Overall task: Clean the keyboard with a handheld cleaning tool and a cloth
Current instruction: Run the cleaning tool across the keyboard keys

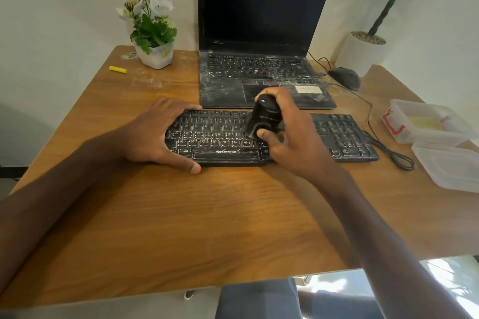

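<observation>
The wooden table (233, 215) fills most of my view, with pale dust smeared across its far left part. At the back stands an open laptop (261, 8), its screen dark and its keys and palm rest streaked with white dust. Just in front of it lies the black keyboard (344, 137), lengthwise across the table, its keys also dusty.

A tall green plant in a white pot (363, 52) stands off the far right corner. On the right side of the table sit two clear plastic containers (425, 122), the farther one with a red clip on its side and something pale yellow inside. A small pot of white flowers (155, 54) stands at the far left, beside the laptop.

My left hand (153, 134) lies spread wide over the keyboard's left end, fingertips at the far edge, thumb along the near edge. My right hand (293, 142) grips the black handheld cleaning tool (264, 116), fingers wrapped round its body, thumb near its lower end. The tool stands tilted over the middle of the keyboard with its nozzle down on the keys.

A black mouse (346, 77) sits right of the laptop, and a black cable (383, 145) loops beside the keyboard's right end. A small yellow stick (118, 69) lies near the flowers.
</observation>
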{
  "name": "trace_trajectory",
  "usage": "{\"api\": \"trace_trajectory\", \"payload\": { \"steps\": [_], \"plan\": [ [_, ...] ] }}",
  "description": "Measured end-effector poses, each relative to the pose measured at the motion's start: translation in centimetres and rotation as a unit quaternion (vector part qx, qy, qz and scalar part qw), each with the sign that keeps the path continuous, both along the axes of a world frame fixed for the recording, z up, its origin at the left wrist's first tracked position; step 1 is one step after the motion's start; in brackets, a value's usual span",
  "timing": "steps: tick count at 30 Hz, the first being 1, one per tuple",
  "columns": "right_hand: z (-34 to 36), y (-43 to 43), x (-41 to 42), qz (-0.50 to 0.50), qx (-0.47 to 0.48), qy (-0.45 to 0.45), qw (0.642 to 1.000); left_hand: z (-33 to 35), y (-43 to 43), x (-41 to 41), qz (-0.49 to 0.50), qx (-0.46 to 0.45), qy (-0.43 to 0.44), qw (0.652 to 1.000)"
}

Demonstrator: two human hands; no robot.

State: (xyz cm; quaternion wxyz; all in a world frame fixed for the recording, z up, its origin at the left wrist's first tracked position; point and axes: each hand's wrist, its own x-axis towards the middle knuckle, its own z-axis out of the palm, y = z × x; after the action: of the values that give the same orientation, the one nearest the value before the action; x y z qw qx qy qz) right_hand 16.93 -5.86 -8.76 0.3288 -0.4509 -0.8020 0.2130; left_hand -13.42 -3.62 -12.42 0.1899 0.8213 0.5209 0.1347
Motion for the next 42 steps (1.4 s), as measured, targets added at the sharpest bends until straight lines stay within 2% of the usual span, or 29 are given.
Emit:
{"api": "trace_trajectory", "payload": {
  "steps": [8,12,14,19,23,35,42],
  "plan": [
    [0.1,0.3,-0.7,0.021,-0.027,0.028,0.999,0.2,-0.2,0.1,-0.004,0.001,0.002,1.000],
    [0.0,0.8,0.6,0.000,-0.072,0.149,0.986,0.1,-0.2,0.0,-0.003,0.002,-0.001,1.000],
    [0.2,0.8,1.8,-0.037,-0.056,0.169,0.983,-0.1,-0.1,-0.1,-0.003,0.001,0.001,1.000],
    [1.4,0.8,6.3,-0.101,-0.012,0.106,0.989,-0.1,0.1,-0.1,-0.008,0.004,0.005,1.000],
    [1.4,0.9,7.6,-0.093,-0.013,0.043,0.995,-0.1,0.1,-0.1,-0.004,0.003,0.009,1.000],
    [0.9,0.9,0.6,0.007,-0.034,0.028,0.999,0.1,-0.1,0.0,0.000,-0.004,0.012,1.000],
    [1.1,1.3,-1.6,0.011,-0.020,-0.037,0.999,0.2,0.1,0.2,0.001,-0.002,0.020,1.000]
  ]
}}
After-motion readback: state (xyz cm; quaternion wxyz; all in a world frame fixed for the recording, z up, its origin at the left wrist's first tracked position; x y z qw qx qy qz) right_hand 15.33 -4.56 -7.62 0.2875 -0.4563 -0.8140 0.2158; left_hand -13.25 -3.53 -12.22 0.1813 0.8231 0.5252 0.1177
